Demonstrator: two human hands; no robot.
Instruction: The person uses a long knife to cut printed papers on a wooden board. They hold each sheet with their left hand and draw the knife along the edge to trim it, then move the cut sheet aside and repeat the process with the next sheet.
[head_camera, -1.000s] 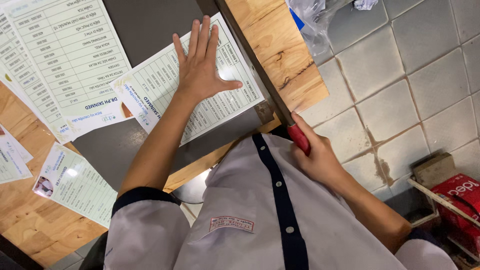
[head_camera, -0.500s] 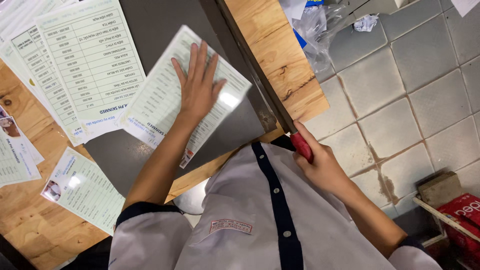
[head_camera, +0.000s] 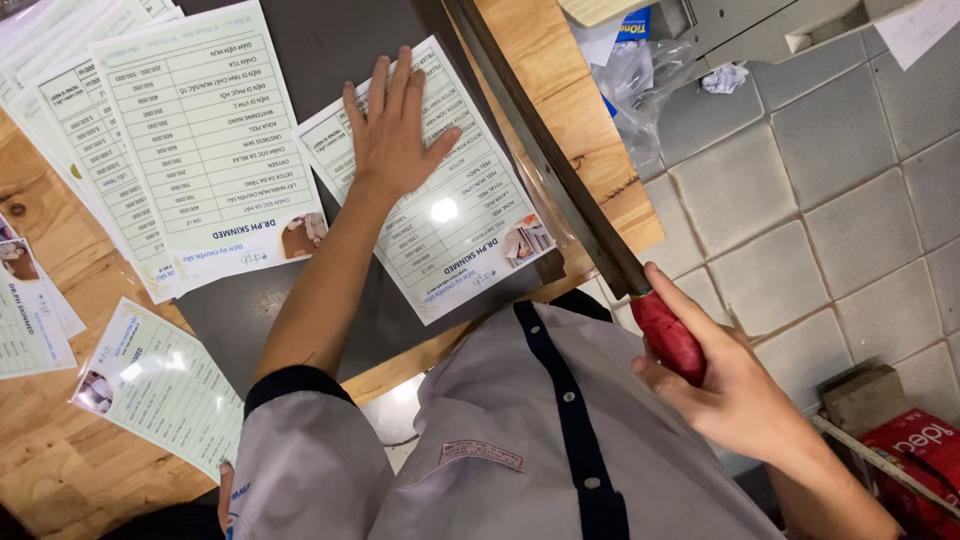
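We note the laminated sheet (head_camera: 440, 195) has slid further under the cutter blade (head_camera: 545, 150) than a second ago, nearer a cut. The left hand (head_camera: 395, 125) lies spread flat on it; the right hand (head_camera: 725, 385) grips the red handle (head_camera: 668, 338). The blade's far end is cut off.

Dark cutter bed (head_camera: 330, 300) is mostly free nr the body, betw the printed sheet (head_camera: 440, 200) and the sheet stack (head_camera: 190, 150). Raised cutter arm (head_camera: 545, 150) slants across the bed's right edge, w/ a wedge of open room under it. Left hand (head_camera: 395, 130) lies flat on the sheet, just beside the arm. Right hand (head_camera: 725, 375) grips the red handle (head_camera: 668, 338), off the wooden table (head_camera: 590, 150). Loose sheet (head_camera: 160, 385) covers the table's left side. Plastic bag (head_camera: 635, 75) crowds the far right edge.
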